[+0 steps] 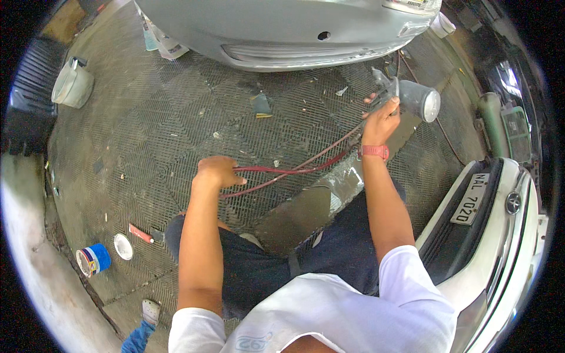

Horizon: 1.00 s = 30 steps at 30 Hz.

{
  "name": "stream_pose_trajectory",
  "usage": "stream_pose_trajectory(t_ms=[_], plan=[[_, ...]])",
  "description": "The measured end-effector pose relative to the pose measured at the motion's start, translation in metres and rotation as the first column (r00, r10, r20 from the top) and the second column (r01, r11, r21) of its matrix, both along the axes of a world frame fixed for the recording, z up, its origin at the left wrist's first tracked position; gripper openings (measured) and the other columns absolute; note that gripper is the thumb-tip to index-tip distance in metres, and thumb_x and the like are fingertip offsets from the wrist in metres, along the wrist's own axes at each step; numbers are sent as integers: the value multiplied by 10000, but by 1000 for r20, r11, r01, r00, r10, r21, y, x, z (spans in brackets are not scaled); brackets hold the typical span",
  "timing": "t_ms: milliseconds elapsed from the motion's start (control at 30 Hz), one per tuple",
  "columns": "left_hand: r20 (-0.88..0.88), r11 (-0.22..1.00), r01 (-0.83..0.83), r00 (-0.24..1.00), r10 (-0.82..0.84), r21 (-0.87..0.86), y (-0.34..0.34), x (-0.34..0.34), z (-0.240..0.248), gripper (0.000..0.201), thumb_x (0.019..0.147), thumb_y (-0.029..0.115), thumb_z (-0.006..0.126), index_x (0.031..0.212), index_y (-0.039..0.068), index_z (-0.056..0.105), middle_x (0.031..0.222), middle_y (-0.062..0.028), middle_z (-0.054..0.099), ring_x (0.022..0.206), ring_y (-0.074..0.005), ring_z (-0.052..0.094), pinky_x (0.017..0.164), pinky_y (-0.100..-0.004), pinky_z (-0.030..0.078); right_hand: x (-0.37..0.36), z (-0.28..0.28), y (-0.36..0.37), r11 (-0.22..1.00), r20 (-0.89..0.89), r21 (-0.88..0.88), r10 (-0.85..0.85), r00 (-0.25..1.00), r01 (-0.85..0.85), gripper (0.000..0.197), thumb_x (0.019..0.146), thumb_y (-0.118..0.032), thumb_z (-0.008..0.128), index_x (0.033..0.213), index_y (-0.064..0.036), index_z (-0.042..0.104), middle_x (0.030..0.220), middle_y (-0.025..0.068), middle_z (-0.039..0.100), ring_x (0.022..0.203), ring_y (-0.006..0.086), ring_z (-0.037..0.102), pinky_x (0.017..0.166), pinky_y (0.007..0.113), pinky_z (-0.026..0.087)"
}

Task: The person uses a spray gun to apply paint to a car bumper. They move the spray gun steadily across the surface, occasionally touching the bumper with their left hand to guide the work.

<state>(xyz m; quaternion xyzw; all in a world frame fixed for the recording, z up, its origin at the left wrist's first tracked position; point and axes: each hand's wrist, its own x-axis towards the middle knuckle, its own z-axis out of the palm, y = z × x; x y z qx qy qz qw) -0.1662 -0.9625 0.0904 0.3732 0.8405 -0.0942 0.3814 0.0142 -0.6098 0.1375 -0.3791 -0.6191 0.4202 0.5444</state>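
Observation:
Out ahead on the right, my right hand (381,122) is closed round the handle of a spray gun (385,89). The gun carries a dull grey cup (415,99) with a pale round end. On the left, the fingers of my left hand (215,172) curl round a red hose (276,170), which runs across toward the right arm; part of the grip is hidden. A second stretch of hose passes just below it. Beyond both hands stands a car bumper (282,32) in flat grey, apart from the gun.
Below my arms lies a smeared board (294,219). A white car front (479,253) stands close at right. At left are a pale bucket (72,87), blue can (94,260), white lid (123,246) and red tube (141,233). Another person's shoe (150,312) shows lower left.

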Motion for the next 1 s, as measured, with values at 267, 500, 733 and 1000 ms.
stream_pose_trajectory(t_ms=[267, 500, 733, 1000], plan=[[17, 995, 39, 999, -38, -94, 13, -7, -1, 722, 837, 723, 816, 1355, 220, 789, 1351, -98, 788, 1280, -365, 729, 1074, -524, 568, 1, 22, -62, 909, 59, -41, 418, 907, -416, 533, 1206, -446, 431, 1257, 14, 695, 986, 113, 794, 755, 154, 739, 521, 275, 524], [-25, 995, 50, 998, -52, -82, 20, 1, -6, 762, 858, 749, 778, 1401, 216, 761, 1404, -121, 758, 1242, -383, 742, 1059, -547, 568, 4, 40, -21, 940, 124, -125, 331, 935, -316, 583, 1217, -465, 370, 1209, 13, 706, 960, 116, 791, 776, 177, 765, 517, 293, 552], [101, 770, -106, 993, 54, 630, 66, 48, 22, 575, 1022, 512, 751, 1447, 127, 712, 1408, -180, 735, 1264, -376, 720, 1046, -487, 580, 20, 28, 4, 997, 31, -53, 49, 998, -47, 585, 1217, -450, 360, 1217, 19, 709, 1020, 112, 803, 822, 180, 780, 528, 291, 566], [936, 389, -857, 351, -39, 338, 182, 125, 4, 393, 1189, 319, 566, 1437, 40, 687, 1254, -62, 735, 1055, -165, 696, 1015, -378, 591, 20, 1, -32, 914, 8, -181, 372, 928, -364, 572, 1217, -437, 374, 1261, 22, 712, 1012, 123, 805, 835, 153, 765, 535, 285, 555]])
